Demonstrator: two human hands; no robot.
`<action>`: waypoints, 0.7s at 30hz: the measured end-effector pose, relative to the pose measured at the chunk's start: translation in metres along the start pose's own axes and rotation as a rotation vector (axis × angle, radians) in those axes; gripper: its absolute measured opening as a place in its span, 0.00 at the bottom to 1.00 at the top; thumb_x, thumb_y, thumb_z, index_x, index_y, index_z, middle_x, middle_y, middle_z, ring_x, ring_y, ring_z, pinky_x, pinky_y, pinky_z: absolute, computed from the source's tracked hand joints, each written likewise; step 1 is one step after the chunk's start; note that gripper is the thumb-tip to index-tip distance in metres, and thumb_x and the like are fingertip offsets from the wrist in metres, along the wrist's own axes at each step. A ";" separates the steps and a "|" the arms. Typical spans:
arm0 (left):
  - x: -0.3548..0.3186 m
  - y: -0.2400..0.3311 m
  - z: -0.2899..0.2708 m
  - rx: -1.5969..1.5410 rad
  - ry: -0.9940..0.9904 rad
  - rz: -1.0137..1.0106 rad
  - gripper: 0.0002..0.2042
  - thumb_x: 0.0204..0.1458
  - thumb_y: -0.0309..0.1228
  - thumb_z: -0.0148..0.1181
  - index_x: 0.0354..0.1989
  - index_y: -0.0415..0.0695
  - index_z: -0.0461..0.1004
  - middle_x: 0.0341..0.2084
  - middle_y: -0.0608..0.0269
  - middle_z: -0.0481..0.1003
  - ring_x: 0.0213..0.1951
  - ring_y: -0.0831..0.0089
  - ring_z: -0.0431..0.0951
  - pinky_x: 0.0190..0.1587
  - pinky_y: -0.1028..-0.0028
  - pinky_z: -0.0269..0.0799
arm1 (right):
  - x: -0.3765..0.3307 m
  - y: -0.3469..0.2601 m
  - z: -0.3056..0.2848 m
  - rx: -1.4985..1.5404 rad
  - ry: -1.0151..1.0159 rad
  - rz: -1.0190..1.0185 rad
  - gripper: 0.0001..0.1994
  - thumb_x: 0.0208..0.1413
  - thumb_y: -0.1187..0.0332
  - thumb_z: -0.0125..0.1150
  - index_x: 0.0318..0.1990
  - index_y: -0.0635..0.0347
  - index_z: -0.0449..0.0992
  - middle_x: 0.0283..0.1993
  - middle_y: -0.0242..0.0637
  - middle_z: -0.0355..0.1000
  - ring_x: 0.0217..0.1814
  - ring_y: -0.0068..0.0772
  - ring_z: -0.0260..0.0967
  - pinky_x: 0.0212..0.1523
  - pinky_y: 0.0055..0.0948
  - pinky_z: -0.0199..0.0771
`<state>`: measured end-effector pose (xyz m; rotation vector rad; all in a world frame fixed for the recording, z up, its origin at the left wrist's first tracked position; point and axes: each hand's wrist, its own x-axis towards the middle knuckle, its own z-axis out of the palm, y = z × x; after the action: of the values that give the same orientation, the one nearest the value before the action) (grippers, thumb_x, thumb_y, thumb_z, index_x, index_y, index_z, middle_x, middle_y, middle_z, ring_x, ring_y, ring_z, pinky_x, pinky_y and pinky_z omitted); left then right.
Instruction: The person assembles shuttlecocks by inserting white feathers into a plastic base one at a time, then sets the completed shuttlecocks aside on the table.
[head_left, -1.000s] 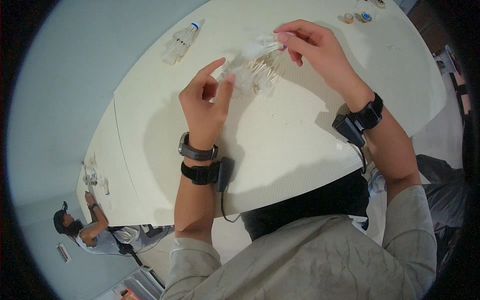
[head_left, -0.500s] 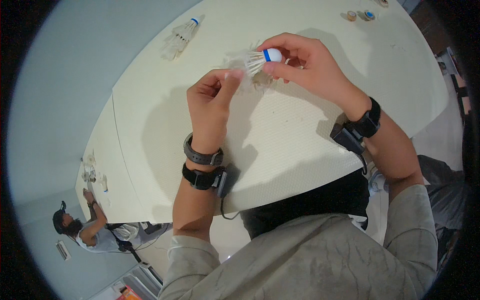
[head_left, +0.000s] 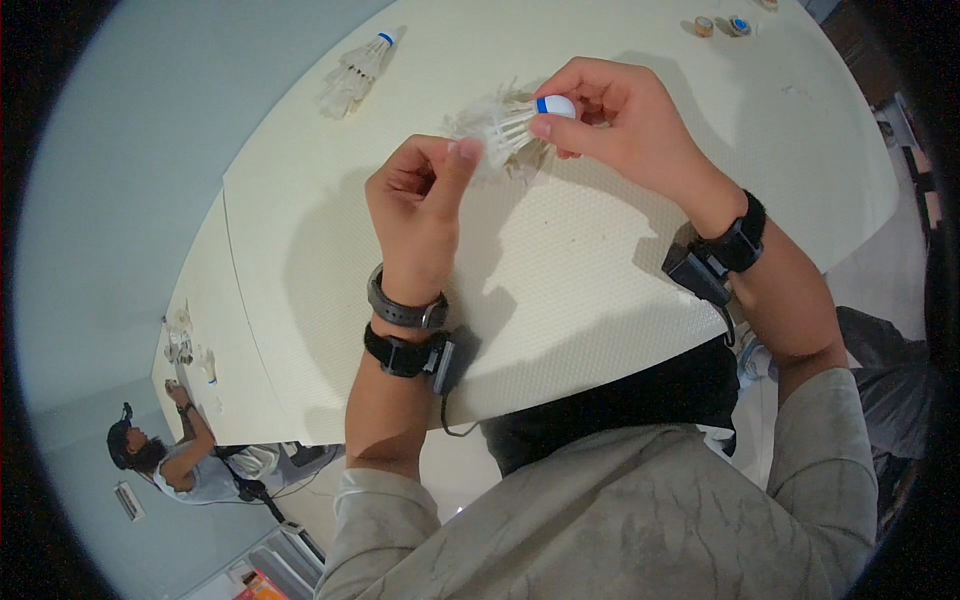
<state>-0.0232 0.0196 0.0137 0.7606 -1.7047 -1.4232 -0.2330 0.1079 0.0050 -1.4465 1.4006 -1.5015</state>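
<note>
My right hand (head_left: 635, 125) grips a shuttlecock (head_left: 512, 130) by its white base with a blue band, thumb in front and fingers behind. Its feathers point left and look ragged, partly blurred. At the feather end, my left hand (head_left: 418, 190) is closed, thumb and forefinger pinched on the feather tips. The shuttlecock is held above the white table (head_left: 580, 260), with loose-looking feathers below and behind it. Whether those belong to it or lie on the table, I cannot tell.
Several nested shuttlecocks (head_left: 355, 75) lie at the far left of the table. Small tape rolls (head_left: 704, 27) sit at the far right, one with a blue centre (head_left: 739, 26). Another person (head_left: 180, 460) works at the table's left end beside more shuttlecocks (head_left: 207, 366).
My right hand has shifted slightly right with the shuttlecock's base. The left hand has moved a little left, still pinching the feather end.
</note>
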 end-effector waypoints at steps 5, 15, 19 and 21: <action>0.009 -0.003 -0.018 -0.061 0.142 0.081 0.07 0.62 0.31 0.65 0.32 0.43 0.80 0.24 0.77 0.73 0.23 0.87 0.58 0.25 0.80 0.49 | 0.005 0.005 -0.024 0.009 0.047 0.044 0.09 0.64 0.66 0.66 0.45 0.61 0.80 0.32 0.30 0.77 0.31 0.16 0.73 0.33 0.19 0.75; 0.020 -0.023 -0.009 0.329 0.141 0.023 0.09 0.58 0.31 0.71 0.39 0.36 0.84 0.20 0.79 0.70 0.23 0.89 0.64 0.25 0.84 0.58 | 0.014 0.004 -0.018 0.053 0.165 0.073 0.09 0.66 0.64 0.63 0.44 0.60 0.81 0.30 0.28 0.75 0.27 0.16 0.68 0.29 0.20 0.68; 0.018 -0.021 -0.014 0.534 0.078 0.059 0.10 0.58 0.31 0.71 0.42 0.37 0.85 0.20 0.80 0.69 0.23 0.89 0.63 0.25 0.84 0.56 | 0.014 0.002 -0.019 0.057 0.153 0.081 0.09 0.66 0.65 0.63 0.45 0.60 0.80 0.29 0.28 0.74 0.27 0.15 0.67 0.28 0.18 0.68; 0.016 -0.015 -0.018 0.568 0.052 0.063 0.11 0.59 0.32 0.70 0.43 0.37 0.85 0.20 0.80 0.69 0.23 0.89 0.62 0.25 0.84 0.56 | 0.013 0.003 -0.021 0.055 0.152 0.090 0.09 0.66 0.65 0.63 0.46 0.61 0.80 0.30 0.28 0.74 0.27 0.15 0.67 0.28 0.18 0.67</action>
<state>-0.0165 -0.0062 0.0037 1.0204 -2.0967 -0.8644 -0.2559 0.1004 0.0098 -1.2412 1.4818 -1.6074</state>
